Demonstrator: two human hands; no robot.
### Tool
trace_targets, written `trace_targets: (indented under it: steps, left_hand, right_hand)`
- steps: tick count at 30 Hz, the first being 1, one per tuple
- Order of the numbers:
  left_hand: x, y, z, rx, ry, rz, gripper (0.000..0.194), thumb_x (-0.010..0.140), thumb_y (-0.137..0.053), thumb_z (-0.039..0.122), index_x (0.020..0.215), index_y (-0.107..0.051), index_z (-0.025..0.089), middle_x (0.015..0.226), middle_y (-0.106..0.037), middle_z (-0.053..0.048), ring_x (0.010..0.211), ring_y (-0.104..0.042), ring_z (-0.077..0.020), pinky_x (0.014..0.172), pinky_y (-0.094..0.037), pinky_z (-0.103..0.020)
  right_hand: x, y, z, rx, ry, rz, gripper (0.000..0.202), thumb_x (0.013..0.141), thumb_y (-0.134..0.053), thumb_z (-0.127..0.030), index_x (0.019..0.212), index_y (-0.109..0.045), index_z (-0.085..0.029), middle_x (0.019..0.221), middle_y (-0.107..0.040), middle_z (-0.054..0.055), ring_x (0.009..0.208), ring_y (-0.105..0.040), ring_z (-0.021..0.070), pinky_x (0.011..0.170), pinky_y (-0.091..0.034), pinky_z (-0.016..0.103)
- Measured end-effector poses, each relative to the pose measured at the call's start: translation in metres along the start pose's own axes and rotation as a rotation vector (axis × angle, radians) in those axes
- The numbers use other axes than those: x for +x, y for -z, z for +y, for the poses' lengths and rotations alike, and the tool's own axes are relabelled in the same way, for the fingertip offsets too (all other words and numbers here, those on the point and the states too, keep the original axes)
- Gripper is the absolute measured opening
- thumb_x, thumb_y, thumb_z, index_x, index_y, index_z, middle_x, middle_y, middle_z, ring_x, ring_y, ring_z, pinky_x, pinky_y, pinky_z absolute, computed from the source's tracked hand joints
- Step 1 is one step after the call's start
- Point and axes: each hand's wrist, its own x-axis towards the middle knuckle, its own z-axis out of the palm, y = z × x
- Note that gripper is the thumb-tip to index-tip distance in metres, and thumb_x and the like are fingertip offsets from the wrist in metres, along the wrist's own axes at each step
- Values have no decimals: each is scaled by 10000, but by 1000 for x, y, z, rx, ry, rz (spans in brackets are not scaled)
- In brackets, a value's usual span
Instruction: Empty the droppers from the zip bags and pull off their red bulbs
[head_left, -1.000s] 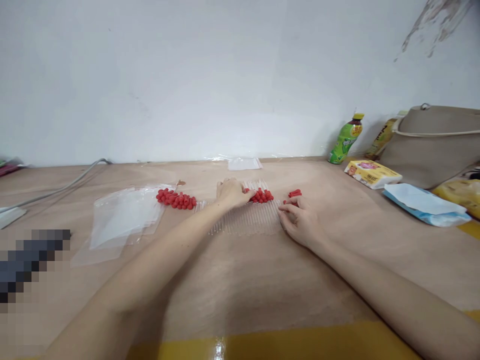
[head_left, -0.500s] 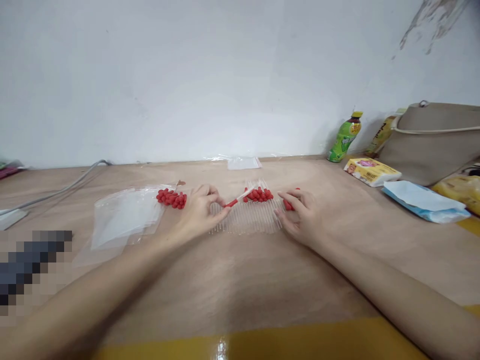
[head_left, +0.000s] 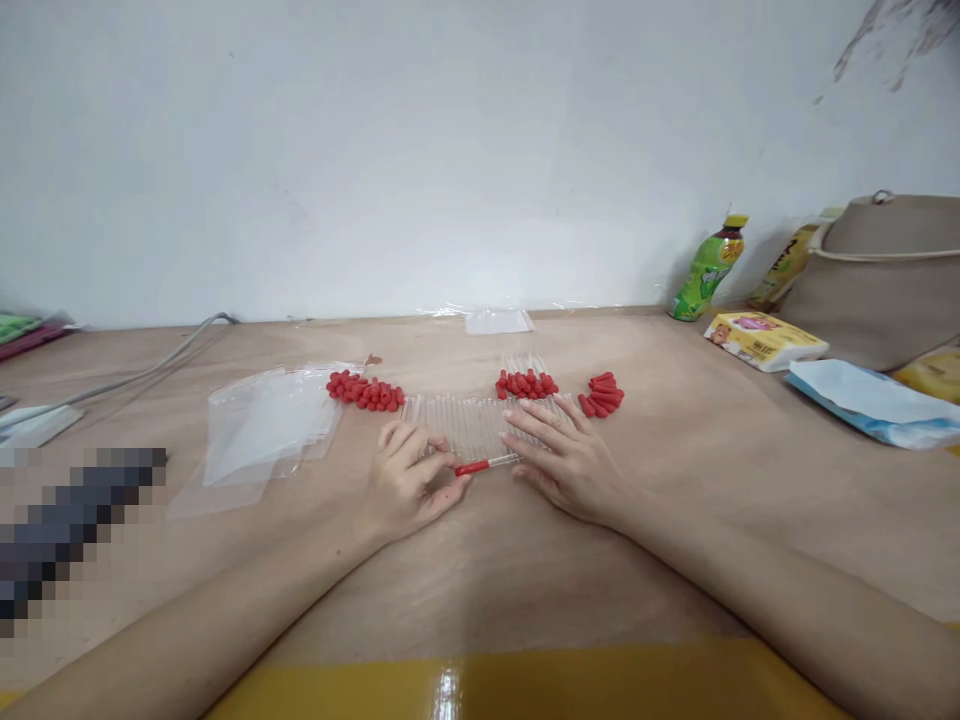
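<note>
My left hand point(head_left: 411, 480) pinches the red rubber bulb of a glass dropper point(head_left: 472, 467), whose clear tube points right toward my other hand. My right hand point(head_left: 566, 460) lies with its fingers spread over the right part of a row of clear glass tubes point(head_left: 454, 420). Its fingertips are by the far end of the held dropper's tube; I cannot tell whether they touch it. Behind the row, several droppers with red bulbs point(head_left: 527, 384) lie side by side. One pile of red rubber bulbs point(head_left: 365, 391) is at the left, and a smaller group of bulbs point(head_left: 602, 395) is at the right.
Clear plastic bags point(head_left: 266, 430) are spread at the left, and another small bag point(head_left: 499, 321) lies by the wall. On the right are a green bottle point(head_left: 709, 270), a tissue pack point(head_left: 765, 340), a blue-white packet point(head_left: 874, 400) and a grey bag point(head_left: 862, 280). A cable point(head_left: 172, 355) crosses the left side.
My left hand has brought the dropper nearer to me, to the front edge of the tube row. My right hand has moved left from beside the red bulbs onto the tubes.
</note>
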Motion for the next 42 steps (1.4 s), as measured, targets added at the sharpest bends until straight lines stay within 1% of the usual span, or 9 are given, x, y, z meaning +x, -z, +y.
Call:
trace_targets:
  steps: [5,9,12,14,17,21,24,30,42]
  left_hand:
    - [4,1,1,12,-18,29,130,719,-655,301,797,-624,201,801,-611,-35,777,-541,-178,775,-372,-369]
    - [11,0,5,44,-99,-85,419,738,-628,431,1075,-576,189,1092,-610,-95,1039,-524,-255,964,-294,-484]
    - [13,-3,8,42,-154,-153,281,794,-585,392,1017,-599,222,1064,-641,-40,1056,-535,-233,1012,-249,-487]
    - [13,-6,10,29,-159,-165,164,826,-562,314,948,-613,218,985,-670,-4,1004,-567,-196,1002,-286,-437]
    - [11,-9,11,19,-158,-149,104,833,-554,254,895,-614,197,952,-681,10,964,-585,-175,957,-340,-383]
    - [11,-9,12,14,-167,-112,90,829,-557,238,883,-611,190,938,-687,11,959,-590,-168,955,-344,-374]
    - [11,-9,14,2,-188,-105,93,827,-555,230,890,-608,185,925,-689,10,964,-593,-161,970,-334,-371]
    - [12,-7,15,-17,-217,-143,75,831,-540,215,860,-599,177,885,-695,7,962,-603,-168,987,-304,-392]
    - [15,-2,17,-38,-222,-151,85,845,-511,204,817,-588,180,803,-698,13,916,-619,-161,973,-279,-398]
  right_hand:
    - [1,-2,-1,54,10,72,148,839,-539,-274,914,-651,-213,1112,-635,17,1143,-498,203,1006,-321,447]
    - [0,-3,-3,58,38,94,127,825,-554,-263,876,-655,-206,1102,-639,17,1135,-501,213,997,-340,452]
    - [0,-4,-5,64,54,103,132,819,-560,-271,885,-656,-209,1087,-646,13,1113,-514,212,994,-354,451]
    - [0,-4,-6,72,54,104,134,819,-561,-270,893,-656,-212,1072,-653,7,1092,-527,206,995,-359,446]
    - [0,-4,-6,85,49,94,155,821,-558,-279,925,-652,-214,1065,-656,10,1076,-537,203,1006,-351,454]
    - [0,-6,-5,133,49,40,233,833,-540,-304,1006,-630,-177,1072,-652,40,1085,-538,209,1015,-353,465]
    - [0,-7,-5,210,79,14,244,849,-514,-243,1049,-611,-142,1072,-652,55,1103,-532,189,1012,-390,410]
    - [0,-5,-5,344,146,11,211,858,-479,-169,1003,-617,-102,1057,-652,101,1082,-553,154,992,-433,337]
    - [1,2,-4,246,242,77,172,834,-523,-141,969,-613,-86,1008,-669,110,1078,-559,174,1001,-430,355]
